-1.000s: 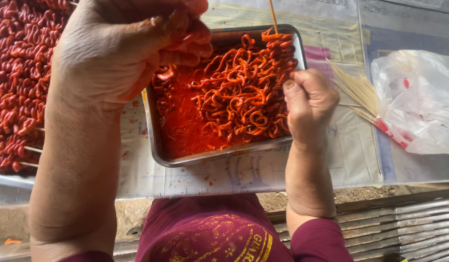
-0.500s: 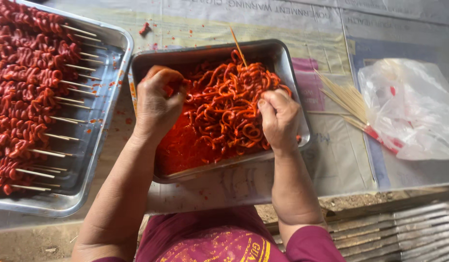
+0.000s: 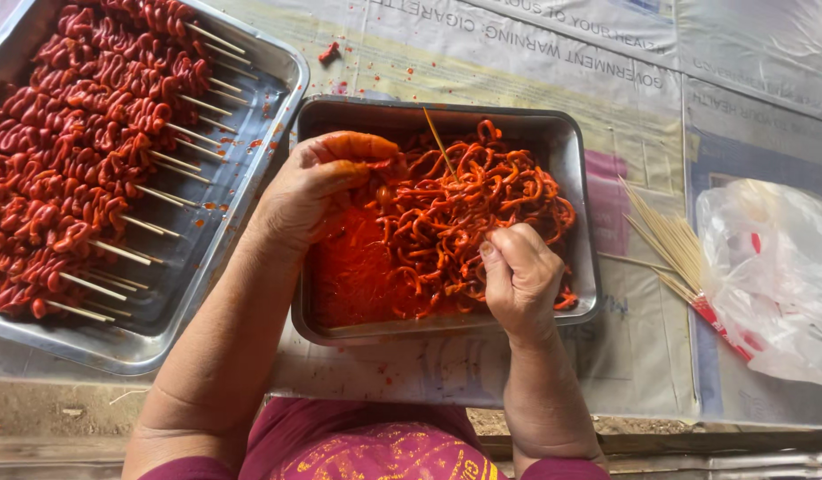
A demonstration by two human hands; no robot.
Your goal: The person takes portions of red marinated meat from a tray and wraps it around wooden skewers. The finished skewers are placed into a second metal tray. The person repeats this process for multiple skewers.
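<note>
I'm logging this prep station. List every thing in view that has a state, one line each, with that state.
Left hand: in the small tray, fingers pinching red strips.
Right hand: fisted around a bamboo skewer, tip up.
Small metal tray: partly full of loose marinated strips and sauce.
Large metal tray: loaded with finished skewers in rows.
Bundle of spare skewers: unused, lying on the paper.
Plastic bag: crumpled, lying flat.
</note>
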